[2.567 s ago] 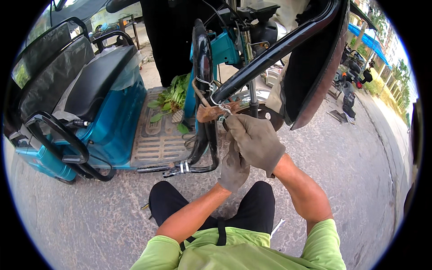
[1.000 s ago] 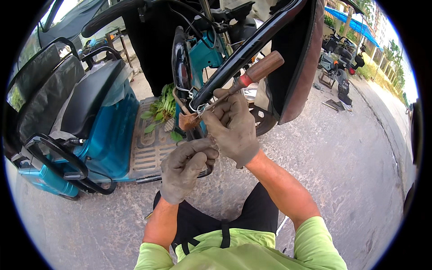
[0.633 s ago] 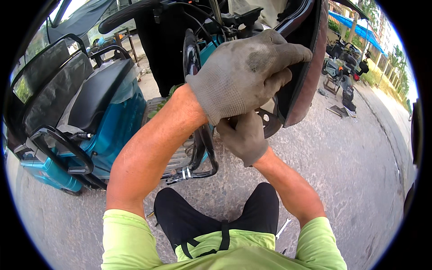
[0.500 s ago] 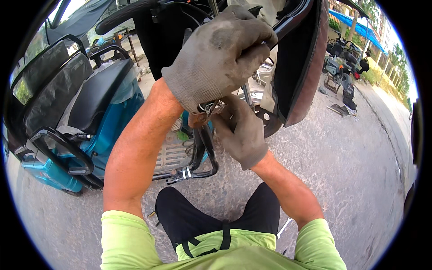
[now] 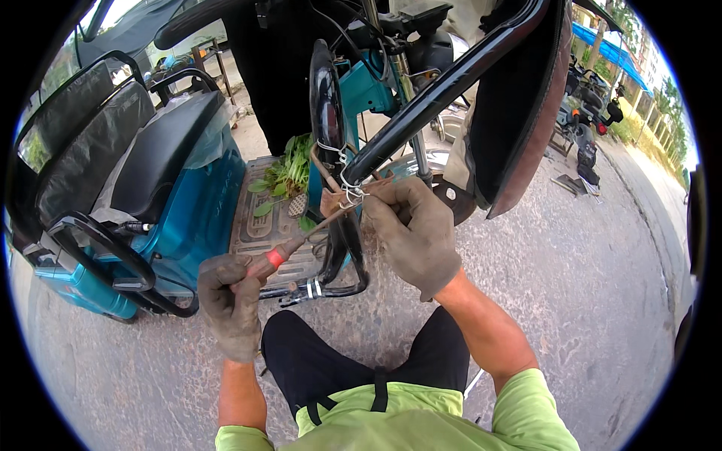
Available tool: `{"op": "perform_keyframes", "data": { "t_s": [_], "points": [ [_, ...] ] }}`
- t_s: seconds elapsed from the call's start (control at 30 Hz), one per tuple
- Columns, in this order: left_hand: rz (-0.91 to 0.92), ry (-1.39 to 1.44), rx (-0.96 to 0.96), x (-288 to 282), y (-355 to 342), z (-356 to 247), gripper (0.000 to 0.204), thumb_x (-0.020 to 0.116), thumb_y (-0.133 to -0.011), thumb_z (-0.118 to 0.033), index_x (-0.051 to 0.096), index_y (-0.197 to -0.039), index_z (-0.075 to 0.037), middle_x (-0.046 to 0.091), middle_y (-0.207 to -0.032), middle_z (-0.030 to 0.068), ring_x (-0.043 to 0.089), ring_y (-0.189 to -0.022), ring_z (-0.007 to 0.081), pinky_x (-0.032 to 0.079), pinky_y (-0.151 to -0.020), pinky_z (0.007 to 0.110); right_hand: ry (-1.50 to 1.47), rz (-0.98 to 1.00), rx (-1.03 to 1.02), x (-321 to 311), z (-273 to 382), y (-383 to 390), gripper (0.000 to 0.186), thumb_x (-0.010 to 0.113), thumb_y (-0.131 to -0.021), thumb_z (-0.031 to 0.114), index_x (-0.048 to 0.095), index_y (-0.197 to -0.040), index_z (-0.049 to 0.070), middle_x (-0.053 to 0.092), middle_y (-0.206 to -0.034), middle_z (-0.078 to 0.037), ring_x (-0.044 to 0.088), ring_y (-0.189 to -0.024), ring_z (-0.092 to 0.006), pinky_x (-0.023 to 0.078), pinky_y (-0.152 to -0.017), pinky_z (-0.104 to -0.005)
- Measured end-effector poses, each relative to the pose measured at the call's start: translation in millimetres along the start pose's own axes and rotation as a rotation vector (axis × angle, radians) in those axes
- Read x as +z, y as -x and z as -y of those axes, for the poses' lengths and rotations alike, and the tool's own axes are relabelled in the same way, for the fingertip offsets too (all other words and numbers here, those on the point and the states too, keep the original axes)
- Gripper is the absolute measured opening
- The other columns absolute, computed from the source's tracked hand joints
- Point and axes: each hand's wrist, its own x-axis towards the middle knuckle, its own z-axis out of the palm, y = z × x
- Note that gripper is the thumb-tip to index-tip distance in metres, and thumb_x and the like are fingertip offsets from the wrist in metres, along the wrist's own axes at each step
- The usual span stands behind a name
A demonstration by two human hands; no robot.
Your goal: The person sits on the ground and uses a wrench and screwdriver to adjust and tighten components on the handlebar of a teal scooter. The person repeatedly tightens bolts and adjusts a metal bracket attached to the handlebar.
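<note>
My left hand (image 5: 233,304), in a grey work glove, is closed round the handle of a screwdriver (image 5: 272,259) with a red band. Its shaft slants up to a rusty metal bracket (image 5: 331,201) bound to the black tube frame. Silvery wire (image 5: 347,177) is looped and twisted around the tubes and bracket. My right hand (image 5: 415,233), gloved alike, pinches the wire beside the bracket; its fingertips partly cover the wire's end. The screwdriver's tip lies among the wire loops, so its exact contact is hidden.
A blue-green three-wheeler's black seat (image 5: 162,154) and side rail (image 5: 113,259) stand on the left. Leafy greens (image 5: 289,173) lie on its footboard (image 5: 259,214). A dark padded panel (image 5: 519,128) hangs at right. Parked scooters (image 5: 583,113) and loose parts are farther right.
My left hand has come down and left from over the frame, and the screwdriver now shows in it. The wire and bracket are uncovered. My right hand stays close to the bracket.
</note>
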Motion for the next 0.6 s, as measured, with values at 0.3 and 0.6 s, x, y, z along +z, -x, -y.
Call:
{"op": "perform_keyframes", "data": {
  "t_s": [0.3,0.6],
  "points": [
    [0.250,0.531,-0.691,111,117,57,0.034,0.074,-0.100,-0.003,0.056,-0.129,0.001,0.068,-0.115,0.0125,0.069,-0.092,0.0185,0.058,-0.084,0.035,-0.033,-0.026,0.119,2,9,11,0.025,0.076,-0.101,0.016,0.070,-0.110,-0.006,0.074,-0.086,-0.008,0.068,-0.074,-0.0095,0.056,-0.068,-0.0280],
    [0.465,0.129,-0.437,151,91,89,0.034,0.074,-0.104,-0.017,0.059,-0.128,0.003,0.070,-0.115,0.0149,0.072,-0.098,0.0192,0.061,-0.088,0.036,-0.017,0.022,0.149,-6,12,9,0.025,0.076,-0.101,0.016,0.069,-0.110,-0.006,0.073,-0.083,-0.006,0.066,-0.070,-0.0082,0.054,-0.063,-0.0262]
  ]
}}
